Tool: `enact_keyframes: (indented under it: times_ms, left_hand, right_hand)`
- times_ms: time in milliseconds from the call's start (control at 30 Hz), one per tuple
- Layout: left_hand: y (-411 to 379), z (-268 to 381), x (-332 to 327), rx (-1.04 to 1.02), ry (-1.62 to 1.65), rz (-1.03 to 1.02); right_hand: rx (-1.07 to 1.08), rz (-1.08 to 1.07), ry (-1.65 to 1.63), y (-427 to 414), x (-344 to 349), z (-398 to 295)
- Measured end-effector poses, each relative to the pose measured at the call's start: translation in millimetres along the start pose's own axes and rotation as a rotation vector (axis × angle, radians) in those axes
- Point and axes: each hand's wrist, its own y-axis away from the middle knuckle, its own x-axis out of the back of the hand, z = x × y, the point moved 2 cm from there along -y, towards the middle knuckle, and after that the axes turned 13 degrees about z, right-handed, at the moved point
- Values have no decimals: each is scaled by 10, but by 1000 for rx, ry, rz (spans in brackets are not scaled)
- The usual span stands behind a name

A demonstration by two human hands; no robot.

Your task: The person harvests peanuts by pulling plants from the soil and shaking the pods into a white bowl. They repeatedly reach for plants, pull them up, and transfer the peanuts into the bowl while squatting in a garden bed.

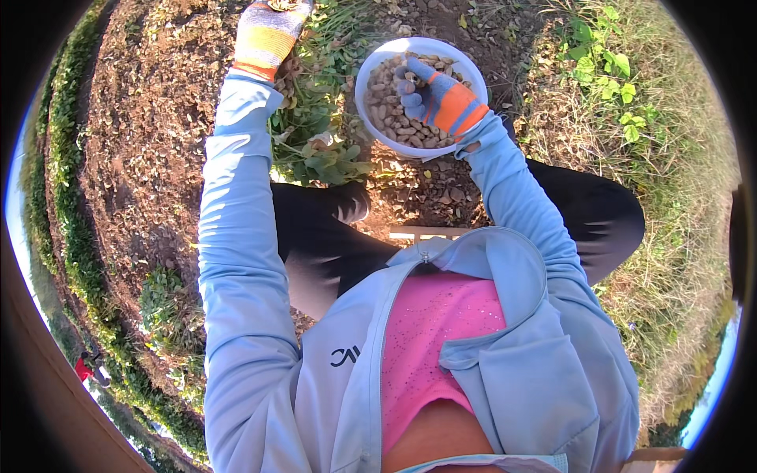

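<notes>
My left hand [269, 38], in a grey, yellow and orange knit glove, is at the top edge, partly cut off. Something pale and dry, perhaps peanut pods, shows at its fingers; its grip is unclear. Below it lie pulled plants with green leaves [319, 130]. A white plastic bucket [362, 97] stands before me, holding many unshelled peanuts [402, 127]. Over the bucket is my right hand [440, 97], in a grey-blue and orange glove, with curled fingers. A small pale thing, seemingly a peanut, shows between thumb and fingers.
Dry leaves and soil [154, 118] spread to the left, with a row of green plants [65, 171] beyond. Grass [668, 236] and a leafy weed [615, 65] grow at right. My bent legs flank the ground below the bucket. Another person [84, 369] is far off at lower left.
</notes>
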Motion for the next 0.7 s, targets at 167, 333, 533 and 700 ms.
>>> enact_keyframes:
  times_ms: [167, 333, 533, 700]
  left_hand:
    - [23, -52, 90, -2, -123, -12]
    - [9, 119, -17, -243, -430, -48]
    - [111, 319, -51, -113, -280, -67]
    - [145, 404, -367, 166, -350, -65]
  right_hand:
    - [243, 66, 361, -21, 76, -111]
    - [141, -426, -841, 121, 664, -890]
    - [513, 269, 793, -86, 321, -194]
    - [932, 342, 1255, 44, 104, -220]
